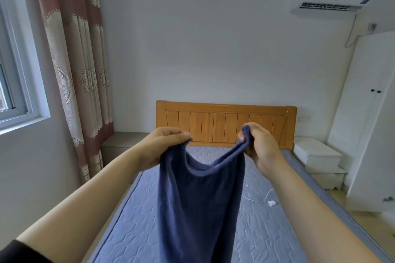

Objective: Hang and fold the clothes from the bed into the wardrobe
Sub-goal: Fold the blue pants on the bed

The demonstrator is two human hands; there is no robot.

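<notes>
Your left hand (pixel 164 145) pinches one top corner of the dark blue garment (pixel 201 203), and your right hand (pixel 261 147) grips the other corner, fingers curled around it. The garment hangs between them above the bed (pixel 128 230), at six o'clock, not yet folded. The wardrobe (pixel 367 113), at two o'clock, has its doors closed. I judge this piece is only begun: folding or hanging it, then storing it, is left.
</notes>
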